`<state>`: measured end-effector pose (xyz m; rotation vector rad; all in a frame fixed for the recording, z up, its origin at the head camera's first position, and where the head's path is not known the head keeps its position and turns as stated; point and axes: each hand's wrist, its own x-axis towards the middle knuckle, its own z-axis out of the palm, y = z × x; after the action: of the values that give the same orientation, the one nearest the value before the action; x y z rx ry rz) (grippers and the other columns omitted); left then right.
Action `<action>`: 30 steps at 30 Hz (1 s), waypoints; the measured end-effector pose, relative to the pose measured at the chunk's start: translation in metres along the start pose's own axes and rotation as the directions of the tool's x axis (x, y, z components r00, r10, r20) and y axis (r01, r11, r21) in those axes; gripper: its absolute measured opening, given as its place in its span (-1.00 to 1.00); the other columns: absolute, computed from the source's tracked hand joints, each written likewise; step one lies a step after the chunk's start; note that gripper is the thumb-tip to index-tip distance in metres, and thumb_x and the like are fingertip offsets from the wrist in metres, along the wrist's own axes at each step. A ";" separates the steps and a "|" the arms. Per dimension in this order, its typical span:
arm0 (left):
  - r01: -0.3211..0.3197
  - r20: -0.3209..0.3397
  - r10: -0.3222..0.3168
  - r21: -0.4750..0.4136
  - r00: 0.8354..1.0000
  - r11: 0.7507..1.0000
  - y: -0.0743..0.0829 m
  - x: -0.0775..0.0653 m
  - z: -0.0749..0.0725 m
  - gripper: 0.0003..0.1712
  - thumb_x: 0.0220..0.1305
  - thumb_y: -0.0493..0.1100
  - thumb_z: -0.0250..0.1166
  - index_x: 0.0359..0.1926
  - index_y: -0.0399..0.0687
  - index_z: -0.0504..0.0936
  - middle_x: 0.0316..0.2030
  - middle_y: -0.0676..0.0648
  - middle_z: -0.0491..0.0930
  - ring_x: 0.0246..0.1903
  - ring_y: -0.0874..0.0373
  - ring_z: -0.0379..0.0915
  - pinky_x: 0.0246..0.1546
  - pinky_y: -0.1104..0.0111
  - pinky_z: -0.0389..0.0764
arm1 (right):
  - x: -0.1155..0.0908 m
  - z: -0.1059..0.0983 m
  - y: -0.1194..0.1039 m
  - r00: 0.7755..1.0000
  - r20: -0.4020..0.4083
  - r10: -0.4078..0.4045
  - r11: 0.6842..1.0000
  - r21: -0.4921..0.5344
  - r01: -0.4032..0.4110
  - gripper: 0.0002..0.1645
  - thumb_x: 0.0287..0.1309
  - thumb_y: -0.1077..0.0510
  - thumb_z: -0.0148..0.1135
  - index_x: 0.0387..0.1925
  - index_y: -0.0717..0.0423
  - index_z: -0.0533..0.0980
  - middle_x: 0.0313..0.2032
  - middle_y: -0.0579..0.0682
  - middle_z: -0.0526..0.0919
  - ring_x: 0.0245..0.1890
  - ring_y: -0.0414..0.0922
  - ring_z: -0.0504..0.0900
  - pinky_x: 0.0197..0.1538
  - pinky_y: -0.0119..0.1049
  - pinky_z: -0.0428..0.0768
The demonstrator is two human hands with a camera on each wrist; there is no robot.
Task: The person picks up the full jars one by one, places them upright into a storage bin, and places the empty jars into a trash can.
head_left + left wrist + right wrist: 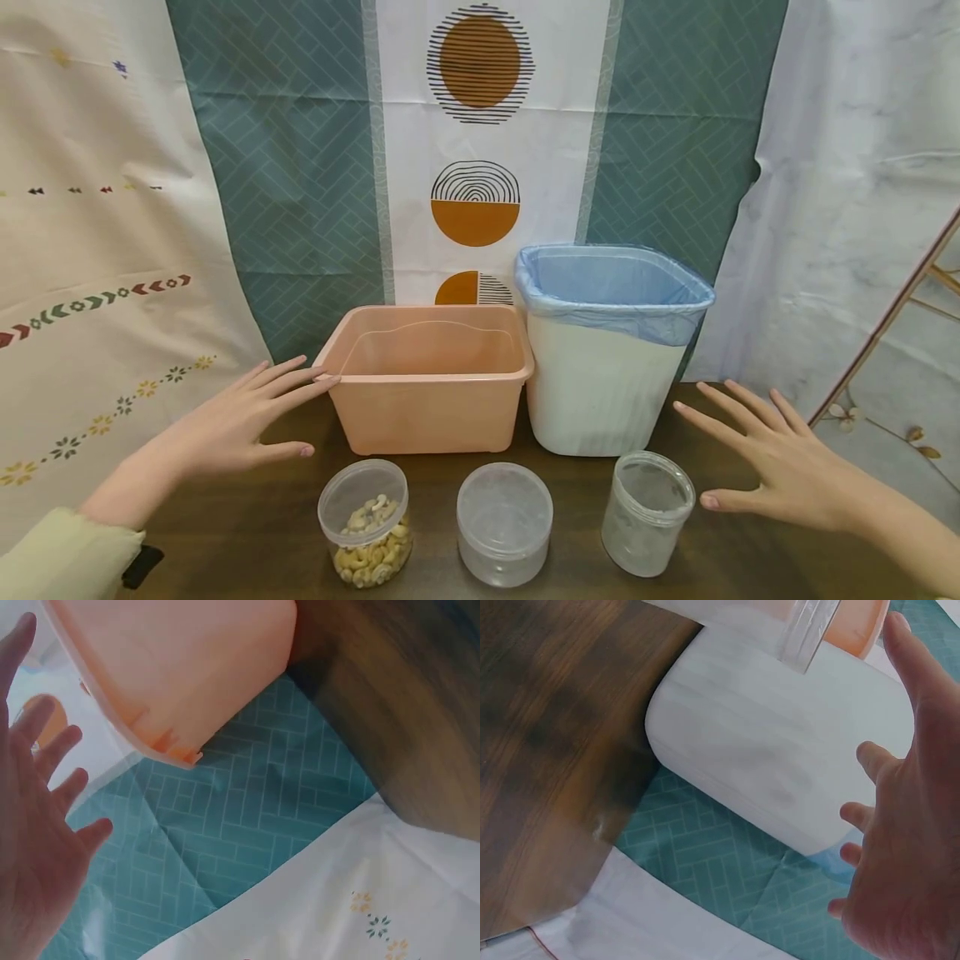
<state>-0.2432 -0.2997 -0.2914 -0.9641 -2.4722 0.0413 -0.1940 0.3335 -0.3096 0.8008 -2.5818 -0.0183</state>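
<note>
In the head view my left hand [243,417] hovers over the table's left side with its fingers spread, holding nothing. My right hand [783,467], also spread and bare, is beside a clear open jar [649,517]. A lidded clear jar of cashews [367,533] stands at the left of the row, nearest the left hand. Between those two is a clear jar with a frosted lid [504,525]; it seems to have nothing inside. In the left wrist view the left hand [37,825] is near a pink plastic tub. The right wrist view shows the right hand [911,817] near a white bin.
The pink tub [431,417] stands behind the jars. To its right is the white bin [600,392], lined with a blue bag [615,312]. Patterned cloth [300,167] hangs behind the dark wooden table [247,542]. A gold frame [892,308] leans at the far right.
</note>
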 end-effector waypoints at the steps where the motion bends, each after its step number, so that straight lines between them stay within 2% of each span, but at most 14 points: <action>1: -0.005 -0.007 0.005 -0.004 1.000 1.000 -0.001 0.001 0.001 -0.10 0.14 0.30 0.37 0.46 0.26 0.28 0.37 0.06 0.41 0.43 -0.07 0.18 0.43 0.64 -0.51 | 0.001 0.000 -0.001 1.000 -0.001 -0.001 1.000 -0.001 0.001 0.16 -0.07 -0.40 0.41 0.52 -0.26 0.12 0.57 -0.11 -0.06 0.58 -0.25 -0.44 0.49 0.12 -0.64; 5: -0.019 -0.036 0.018 -0.033 0.999 0.999 -0.002 0.006 0.006 -0.14 0.13 0.23 0.41 0.43 0.21 0.35 0.34 0.02 0.45 0.35 -0.08 0.30 0.40 0.72 -0.37 | 0.002 -0.001 -0.003 1.000 -0.001 -0.004 1.000 0.002 0.004 0.15 -0.06 -0.41 0.39 0.52 -0.26 0.12 0.57 -0.10 -0.05 0.58 -0.25 -0.43 0.49 0.11 -0.64; 7: -0.006 -0.053 0.003 -0.061 0.999 0.998 -0.003 0.008 0.009 -0.18 0.14 0.19 0.42 0.40 0.20 0.39 0.32 0.02 0.45 0.30 -0.02 0.34 0.42 0.65 -0.15 | 0.003 -0.001 -0.003 1.000 -0.002 -0.005 1.000 0.003 0.005 0.15 -0.06 -0.40 0.40 0.52 -0.25 0.13 0.57 -0.10 -0.04 0.58 -0.26 -0.42 0.49 0.11 -0.64; 9: 0.015 -0.086 -0.023 -0.097 0.996 0.995 -0.002 0.010 0.012 -0.22 0.13 0.13 0.45 0.37 0.22 0.43 0.29 0.04 0.46 0.25 0.06 0.37 0.33 0.60 0.07 | 0.003 -0.001 -0.003 1.000 -0.002 -0.007 1.000 0.005 0.007 0.15 -0.06 -0.39 0.40 0.52 -0.25 0.13 0.57 -0.10 -0.04 0.58 -0.26 -0.42 0.49 0.11 -0.64; 11: 0.030 -0.130 -0.048 -0.136 0.990 0.990 -0.002 0.012 0.016 -0.25 0.11 0.06 0.48 0.34 0.23 0.47 0.25 0.07 0.48 0.21 0.14 0.39 0.21 0.58 0.19 | 0.004 -0.001 -0.003 1.000 -0.003 -0.008 1.000 0.007 0.008 0.15 -0.07 -0.39 0.41 0.52 -0.25 0.13 0.57 -0.10 -0.04 0.58 -0.25 -0.41 0.49 0.11 -0.63; 16: -0.021 -0.293 -0.043 -0.214 0.955 0.977 -0.004 0.020 0.031 -0.34 -0.08 -0.18 0.59 0.14 0.09 0.65 0.07 0.03 0.59 0.07 0.15 0.45 0.16 0.69 0.21 | 0.007 -0.002 -0.004 1.000 0.004 -0.005 1.000 0.012 0.005 0.16 -0.06 -0.39 0.40 0.52 -0.28 0.11 0.57 -0.10 -0.05 0.58 -0.21 -0.37 0.50 0.11 -0.63; 20: -0.052 -0.387 -0.056 -0.262 0.921 0.964 -0.006 0.027 0.045 -0.44 -0.17 -0.34 0.59 -0.03 -0.01 0.74 -0.07 0.02 0.62 -0.03 0.17 0.47 0.10 0.72 0.28 | 0.010 -0.003 -0.006 1.000 0.014 0.001 1.000 0.010 -0.001 0.16 -0.05 -0.39 0.40 0.53 -0.31 0.08 0.57 -0.11 -0.05 0.59 -0.20 -0.36 0.50 0.08 -0.64; 25: -0.037 -0.439 -0.110 -0.312 0.892 0.949 -0.007 0.031 0.059 -0.51 -0.20 -0.43 0.57 -0.15 -0.01 0.77 -0.17 0.04 0.62 -0.12 0.23 0.44 -0.05 0.67 0.36 | 0.012 -0.003 -0.007 1.000 0.016 -0.003 1.000 0.012 0.003 0.14 -0.03 -0.39 0.39 0.52 -0.28 0.10 0.57 -0.10 -0.04 0.59 -0.18 -0.35 0.51 0.03 -0.64; 30: -0.018 -0.467 -0.170 -0.372 0.868 0.928 -0.008 0.034 0.067 -0.53 -0.18 -0.46 0.55 -0.18 0.03 0.79 -0.23 0.06 0.62 -0.20 0.25 0.42 -0.14 0.60 0.36 | 0.016 -0.004 -0.008 1.000 0.020 0.004 1.000 0.019 -0.005 0.14 -0.04 -0.40 0.39 0.52 -0.30 0.10 0.56 -0.08 -0.03 0.59 -0.13 -0.32 0.51 0.05 -0.62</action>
<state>-0.2997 -0.2736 -0.3345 -0.8799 -2.0627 -0.6399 -0.1998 0.3188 -0.3012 0.8053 -2.6058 -0.0007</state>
